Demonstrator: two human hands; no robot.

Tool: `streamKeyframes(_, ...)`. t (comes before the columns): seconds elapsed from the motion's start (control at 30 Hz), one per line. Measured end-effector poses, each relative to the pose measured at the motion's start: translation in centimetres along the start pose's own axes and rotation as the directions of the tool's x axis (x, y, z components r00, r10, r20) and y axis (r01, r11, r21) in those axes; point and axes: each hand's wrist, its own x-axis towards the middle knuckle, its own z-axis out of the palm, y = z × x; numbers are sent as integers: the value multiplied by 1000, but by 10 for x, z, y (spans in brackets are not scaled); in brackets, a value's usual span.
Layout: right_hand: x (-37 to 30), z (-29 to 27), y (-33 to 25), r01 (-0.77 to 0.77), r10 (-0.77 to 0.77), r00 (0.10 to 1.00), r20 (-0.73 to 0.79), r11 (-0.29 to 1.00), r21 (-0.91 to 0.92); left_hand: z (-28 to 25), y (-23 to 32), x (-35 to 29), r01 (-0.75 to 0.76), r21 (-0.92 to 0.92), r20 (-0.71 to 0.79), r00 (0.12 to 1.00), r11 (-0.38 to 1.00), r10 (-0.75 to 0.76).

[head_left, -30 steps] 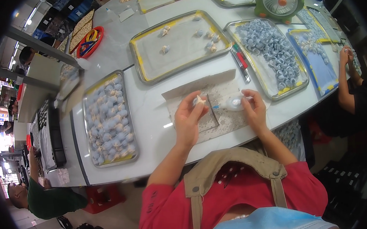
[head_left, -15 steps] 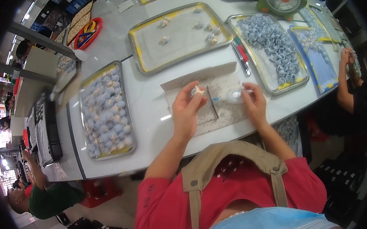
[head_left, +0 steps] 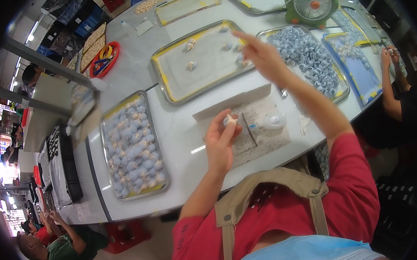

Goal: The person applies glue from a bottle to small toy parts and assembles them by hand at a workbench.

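My left hand (head_left: 220, 141) is closed in a pinch, holding a small cream pointed piece (head_left: 231, 120) above a speckled cardboard sheet (head_left: 241, 149). Part of that piece is hidden by my fingers. My right hand (head_left: 266, 58) is stretched out over the right end of a large paper-lined tray (head_left: 203, 58), its fingers extended and a little blurred. Several small blue-grey and cream pieces (head_left: 192, 65) lie spread out in this tray, some close by my right fingertips. A white bottle (head_left: 273, 121) with a blue tip lies on the cardboard, apart from both hands.
At left stands a tray (head_left: 156, 133) full of blue-grey and cream pieces. Another tray (head_left: 341, 77) at right holds many blue-grey cups (head_left: 305, 55). Behind it is a green fan (head_left: 312, 4). A red basket (head_left: 117, 48) sits at far left. Co-workers sit on both sides.
My right hand has left the white bottle on the cardboard and moved up and forward to the large tray. My left hand keeps its pinch on the cream piece. The whole view has shifted slightly.
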Motion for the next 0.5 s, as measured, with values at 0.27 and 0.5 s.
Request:
streamKeyframes(0.27,199,67,32,31,-10,999,42,846,-533,-8,7,4,52,-76,2,999,996,-52)
streamKeyframes(0.5,253,82,41,-76,151,988,41,694,-716,-18,8,10,143,-202,28,990,969,-140)
